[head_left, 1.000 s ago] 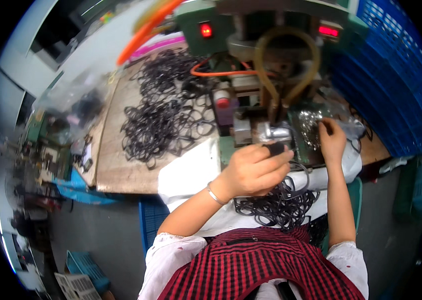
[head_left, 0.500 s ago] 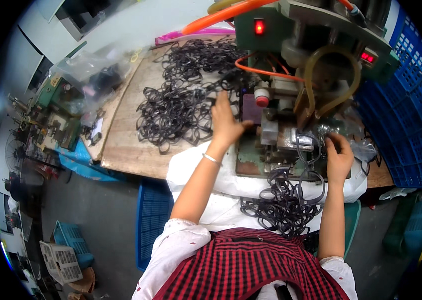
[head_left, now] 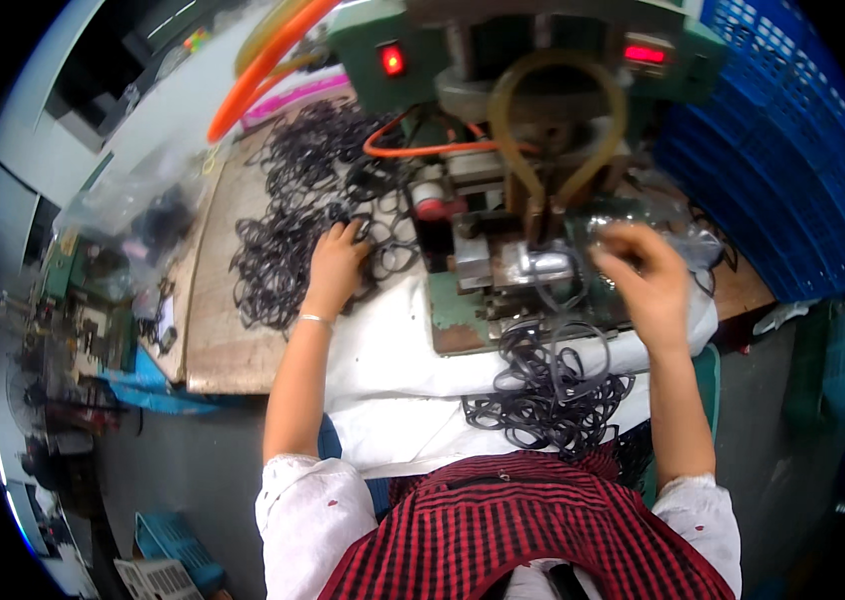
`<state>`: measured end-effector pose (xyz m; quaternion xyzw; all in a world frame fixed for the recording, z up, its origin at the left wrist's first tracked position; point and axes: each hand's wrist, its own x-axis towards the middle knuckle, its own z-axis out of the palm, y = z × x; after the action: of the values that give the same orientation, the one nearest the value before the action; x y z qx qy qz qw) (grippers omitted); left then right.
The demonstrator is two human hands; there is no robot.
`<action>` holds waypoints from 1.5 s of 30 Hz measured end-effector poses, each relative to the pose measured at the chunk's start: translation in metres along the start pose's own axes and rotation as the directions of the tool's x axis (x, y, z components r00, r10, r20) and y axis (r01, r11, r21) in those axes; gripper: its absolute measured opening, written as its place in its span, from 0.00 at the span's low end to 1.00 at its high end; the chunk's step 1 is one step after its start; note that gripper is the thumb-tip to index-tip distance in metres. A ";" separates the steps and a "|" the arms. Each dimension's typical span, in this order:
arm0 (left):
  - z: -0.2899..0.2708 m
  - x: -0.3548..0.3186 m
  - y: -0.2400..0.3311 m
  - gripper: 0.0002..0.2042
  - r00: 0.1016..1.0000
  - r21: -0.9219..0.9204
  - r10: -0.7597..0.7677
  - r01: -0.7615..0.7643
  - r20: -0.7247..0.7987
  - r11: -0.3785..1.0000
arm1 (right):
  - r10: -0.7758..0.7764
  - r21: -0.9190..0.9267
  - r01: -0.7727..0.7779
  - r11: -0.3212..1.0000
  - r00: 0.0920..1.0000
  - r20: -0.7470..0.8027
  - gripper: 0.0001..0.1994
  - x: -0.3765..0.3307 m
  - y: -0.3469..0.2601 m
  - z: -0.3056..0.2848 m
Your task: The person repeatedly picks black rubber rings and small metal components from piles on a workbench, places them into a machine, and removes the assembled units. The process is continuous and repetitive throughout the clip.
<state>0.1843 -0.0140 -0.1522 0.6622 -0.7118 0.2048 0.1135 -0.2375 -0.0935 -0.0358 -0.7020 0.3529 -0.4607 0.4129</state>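
On the worktop, my left hand (head_left: pixel 336 268) reaches into a heap of thin black loops (head_left: pixel 268 255) that look like rubber. Its bent fingertips press together among the loops, seemingly pinching one; the exact grip is partly hidden. My right hand (head_left: pixel 651 285) hovers at the right side of a green press machine (head_left: pixel 458 325), slightly blurred, thumb and fingers apart with nothing visible between them. A loop hangs over the front of the machine's metal block (head_left: pixel 540 265). Below it, a second pile of black loops (head_left: pixel 543 410) lies on a white cloth (head_left: pixel 393 350).
Blue plastic crates (head_left: pixel 793 180) stand stacked on the right. An orange hose (head_left: pixel 263 75) and a yellowish tube (head_left: pixel 503 110) run about the machine. A red button (head_left: pixel 431 202) sits left of the metal block. Clear plastic bags (head_left: pixel 133 215) lie at the far left.
My left hand has moved from beside the machine down onto the heap of loops. My right hand stays near the machine's right side, now turned inward. The whole view has shifted.
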 end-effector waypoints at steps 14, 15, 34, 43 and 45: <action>-0.169 0.066 0.165 0.04 0.761 -0.910 -0.498 -0.359 -0.415 0.208 | 0.142 0.450 -0.166 0.877 0.986 0.088 0.24 0.016 -0.009 0.041; -0.171 0.076 0.167 0.04 0.800 -0.919 -0.453 -0.320 -0.393 0.232 | 0.147 0.479 -0.166 0.862 0.986 0.076 0.24 0.013 -0.009 0.046; -0.145 0.061 0.173 0.13 0.762 -0.668 -0.037 -0.541 -0.646 0.511 | -0.023 0.353 -0.033 0.935 0.988 0.153 0.25 -0.011 -0.001 0.012; -0.121 0.067 0.212 0.11 0.668 -0.297 0.344 -0.653 -0.660 0.697 | -0.169 -0.679 0.021 0.734 0.974 -0.153 0.08 0.005 0.116 -0.034; -0.120 0.064 0.214 0.11 0.689 -0.325 0.320 -0.633 -0.650 0.703 | -0.154 -0.614 -0.042 0.788 0.953 -0.262 0.07 0.009 0.114 -0.033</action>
<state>-0.0467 -0.0103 -0.0481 0.2979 -0.8279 0.2050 0.4288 -0.2785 -0.1563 -0.1277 -0.7300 0.5200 -0.4341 0.0911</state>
